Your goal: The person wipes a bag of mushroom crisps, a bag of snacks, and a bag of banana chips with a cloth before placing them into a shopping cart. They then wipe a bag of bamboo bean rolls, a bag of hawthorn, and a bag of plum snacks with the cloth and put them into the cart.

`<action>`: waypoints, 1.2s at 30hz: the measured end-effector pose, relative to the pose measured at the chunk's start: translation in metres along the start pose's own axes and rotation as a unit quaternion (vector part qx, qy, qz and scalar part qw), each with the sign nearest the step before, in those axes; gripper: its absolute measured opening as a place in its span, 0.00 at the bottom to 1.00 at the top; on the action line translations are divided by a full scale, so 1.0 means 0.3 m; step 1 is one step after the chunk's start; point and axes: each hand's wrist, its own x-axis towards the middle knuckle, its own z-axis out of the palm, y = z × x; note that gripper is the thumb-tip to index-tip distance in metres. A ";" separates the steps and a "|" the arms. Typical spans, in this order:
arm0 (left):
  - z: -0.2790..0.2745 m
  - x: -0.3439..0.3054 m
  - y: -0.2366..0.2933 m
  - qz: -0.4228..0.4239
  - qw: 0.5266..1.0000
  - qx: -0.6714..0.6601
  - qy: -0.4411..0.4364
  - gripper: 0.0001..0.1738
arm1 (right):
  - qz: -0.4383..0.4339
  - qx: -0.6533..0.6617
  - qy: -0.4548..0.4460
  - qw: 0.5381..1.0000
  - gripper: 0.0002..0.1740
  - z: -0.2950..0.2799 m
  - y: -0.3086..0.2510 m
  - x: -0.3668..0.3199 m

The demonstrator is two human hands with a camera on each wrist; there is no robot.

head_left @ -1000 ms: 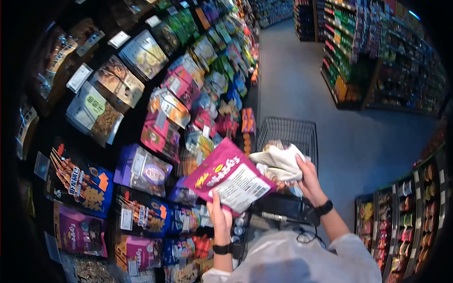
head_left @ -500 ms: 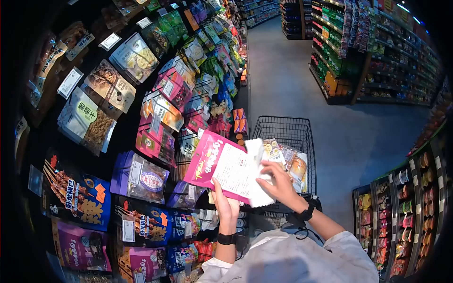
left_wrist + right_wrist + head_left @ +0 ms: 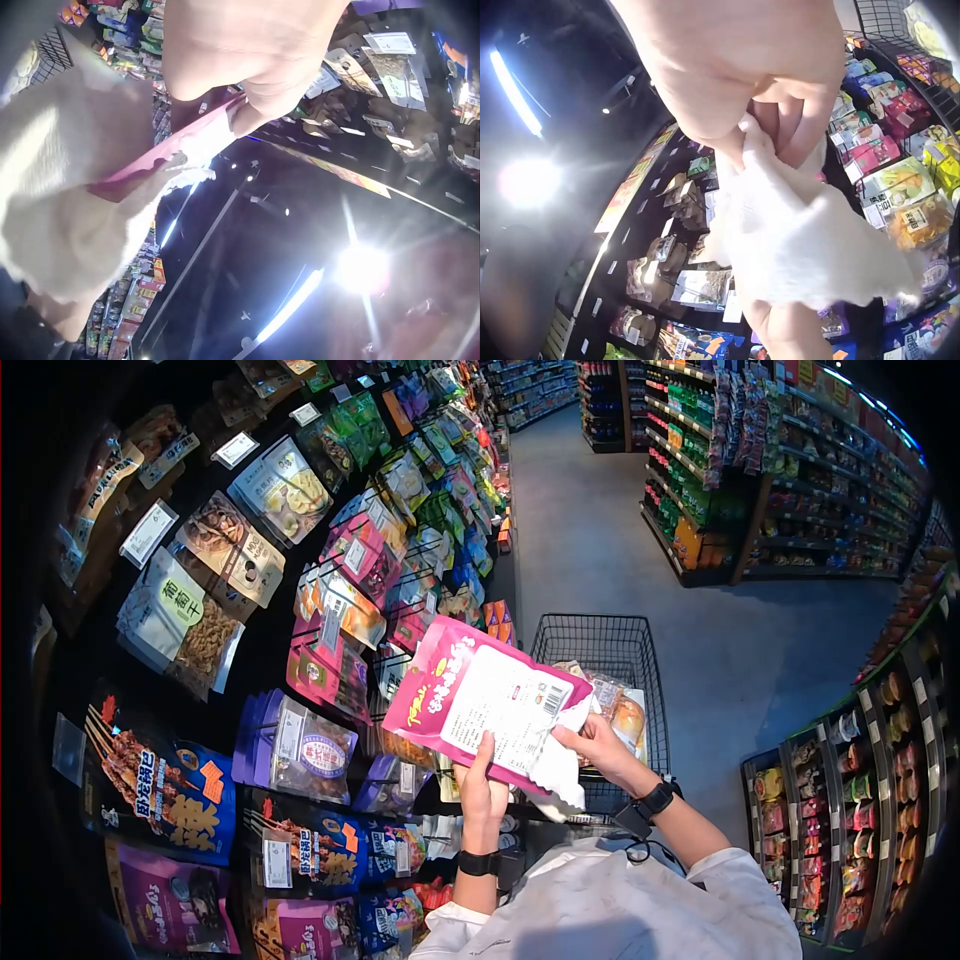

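Several snack packets (image 3: 622,712) in the wire cart (image 3: 598,628) behind a pink pouch (image 3: 478,705)

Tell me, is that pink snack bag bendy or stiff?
Probably bendy but not floppy: the pink bag looks fairly flat though the left hand grips only its lower edge. Likely light, since that edge grip props it up. Its shiny film may be slippery under the white cloth the right hand pinches.

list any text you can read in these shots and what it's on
"葡萄干", seemingly: pale pouch hanging far left.
Pink bag in the left hand: lettering and back label too blurred to read.
Blue packs, price tags: too small.
White cloth in the right hand: no text.
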 end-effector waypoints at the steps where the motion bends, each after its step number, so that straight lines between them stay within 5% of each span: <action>1: -0.008 0.003 0.000 0.009 1.000 0.021 -0.015 0.30 | 0.010 -0.044 0.026 0.999 0.20 -0.029 0.028 0.007; 4: 0.003 -0.004 0.020 0.033 0.998 0.040 -0.024 0.28 | 0.002 -0.081 0.221 0.972 0.21 -0.144 0.136 0.050; 6: -0.026 -0.004 0.039 0.023 0.997 0.060 -0.044 0.26 | -0.059 0.023 0.219 0.974 0.22 -0.122 0.010 0.057; 10: -0.090 -0.017 -0.010 -0.015 0.982 0.181 -0.043 0.19 | -0.030 -0.193 0.049 0.980 0.21 -0.075 -0.050 0.020; 11: -0.094 -0.026 -0.025 0.010 0.952 0.299 -0.057 0.19 | -0.130 -0.139 0.035 0.981 0.20 0.017 -0.080 0.010; 12: -0.071 -0.045 -0.012 -0.004 0.940 0.327 -0.096 0.22 | -0.137 -0.132 0.044 0.981 0.22 0.019 -0.065 0.020; 15: -0.131 -0.044 0.021 -0.120 0.943 0.284 -0.125 0.21 | 0.043 -0.170 0.008 0.985 0.27 -0.067 -0.106 -0.030; 16: -0.130 -0.056 0.031 -0.150 0.948 0.258 -0.107 0.21 | -0.012 -0.164 -0.012 0.986 0.26 -0.082 -0.064 -0.041; 22: -0.256 -0.088 -0.019 -0.189 0.922 0.324 -0.099 0.20 | 0.080 -0.248 -0.039 0.965 0.20 -0.176 0.054 -0.082; 24: -0.269 -0.084 -0.067 -0.205 0.921 0.329 -0.033 0.17 | 0.063 -0.278 -0.065 0.956 0.20 -0.193 0.067 -0.081; 26: -0.251 -0.074 -0.094 -0.173 0.929 0.326 -0.001 0.20 | 0.008 -0.293 -0.042 0.955 0.18 -0.252 0.122 -0.077; 30: -0.318 -0.051 -0.092 -0.097 0.881 0.464 -0.005 0.24 | 0.014 -0.288 0.204 0.936 0.17 -0.384 0.109 0.017; 32: -0.358 -0.073 -0.098 -0.084 0.859 0.505 0.006 0.24 | 0.020 -0.379 0.211 0.901 0.19 -0.535 0.148 0.090; 34: -0.438 -0.103 -0.136 -0.056 0.820 0.569 0.036 0.25 | -0.117 -0.416 0.211 0.877 0.21 -0.632 0.205 0.170; 36: -0.530 -0.136 -0.169 -0.057 0.766 0.639 0.038 0.30 | -0.029 -0.427 0.188 0.884 0.21 -0.698 0.262 0.215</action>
